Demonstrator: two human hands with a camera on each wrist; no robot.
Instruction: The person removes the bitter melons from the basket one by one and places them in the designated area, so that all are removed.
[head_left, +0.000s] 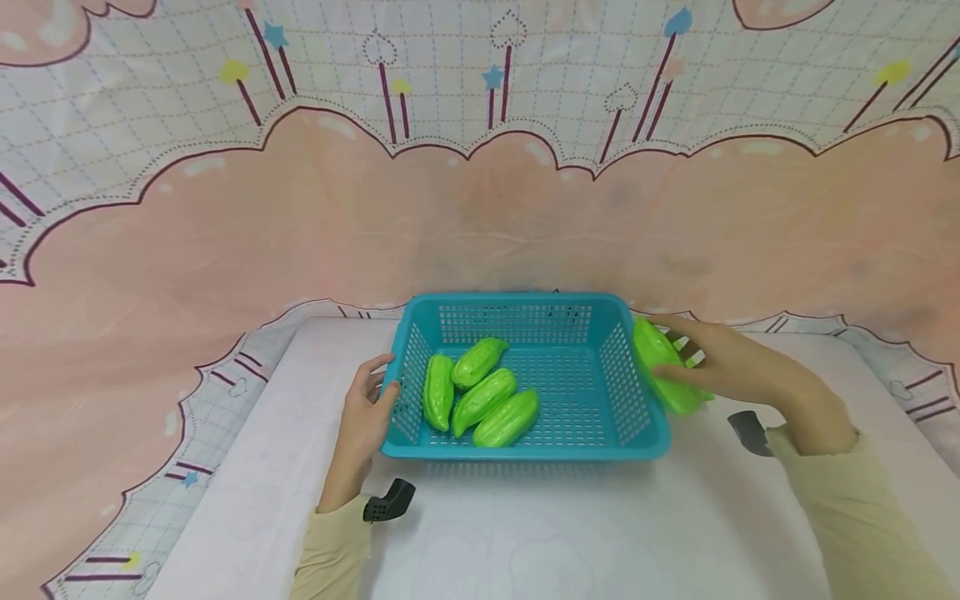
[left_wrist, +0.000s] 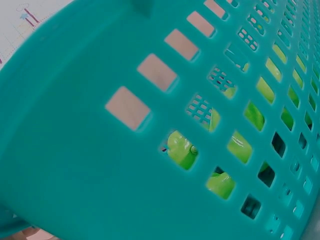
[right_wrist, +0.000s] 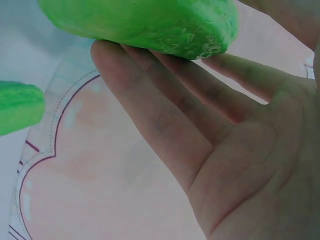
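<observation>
"Four green vegetables (head_left: 483,398) lie in the blue basket (head_left: 525,452), well left of the right hand (head_left: 720,358). Which step is that hand on?"

"A transfer at the basket's right side, probably. Its thumb and fingers grip another vegetable (head_left: 651,342), which sits within that grip just beside the right wall; whether it touches the wall is unclear."

"And the left hand (head_left: 367,421)?"

"Beside the far-left wall, opposite the right grip, fingers bent at the rim. Whether it pinches the rim, one cannot tell."

"What would the next move call for?"

"A steady hold, it seems, and enough height to clear the rim just left of the grip. Inward or outward, nobody could say from these views. The right wrist view also shows a green end (right_wrist: 20,107) left of the fingers."
</observation>
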